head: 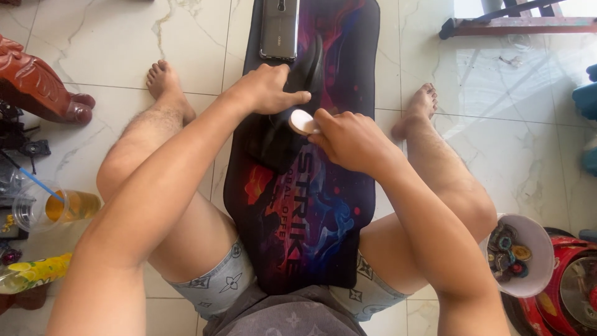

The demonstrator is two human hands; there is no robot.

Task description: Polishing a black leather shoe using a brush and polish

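Observation:
I sit on a tiled floor with a long dark printed mat [323, 205] laid between my legs. On the mat lies a black shoe [292, 118]. My left hand [268, 89] rests on top of the shoe and holds it down. My right hand [351, 140] grips a small white rounded object [302, 121], a pad or sponge, and presses it against the shoe's side. A grey smartphone [280, 28] lies on the far end of the mat, beyond the shoe.
A plastic cup of amber drink with a blue straw [53, 208] stands at the left. A carved red wooden piece [37, 84] is at far left. A white bowl of small round items [519, 252] sits at right, beside a red object [569, 286].

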